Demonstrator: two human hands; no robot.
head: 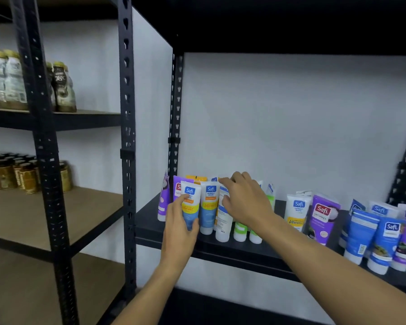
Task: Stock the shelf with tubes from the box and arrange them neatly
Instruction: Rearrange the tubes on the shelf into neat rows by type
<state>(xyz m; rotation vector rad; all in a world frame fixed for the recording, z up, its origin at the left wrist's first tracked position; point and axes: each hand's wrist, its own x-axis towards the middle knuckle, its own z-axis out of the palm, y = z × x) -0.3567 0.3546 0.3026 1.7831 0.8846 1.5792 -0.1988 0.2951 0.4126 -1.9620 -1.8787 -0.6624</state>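
My left hand (pixel 182 219) curls around the front blue-yellow tube (pixel 190 207) to keep it standing, while my right hand (pixel 243 200) pinches the turned white tube (pixel 223 214) beside it, so its label faces front on the shelf (pixel 244 249).

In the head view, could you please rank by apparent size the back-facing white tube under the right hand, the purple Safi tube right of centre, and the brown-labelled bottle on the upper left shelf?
1. White tube, tallest.
2. Purple Safi tube and brown-labelled bottle: alike; differing distance leaves them unranked.

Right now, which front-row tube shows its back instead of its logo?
The white tube under the right hand: it shows small print, while its neighbours show the blue logo.
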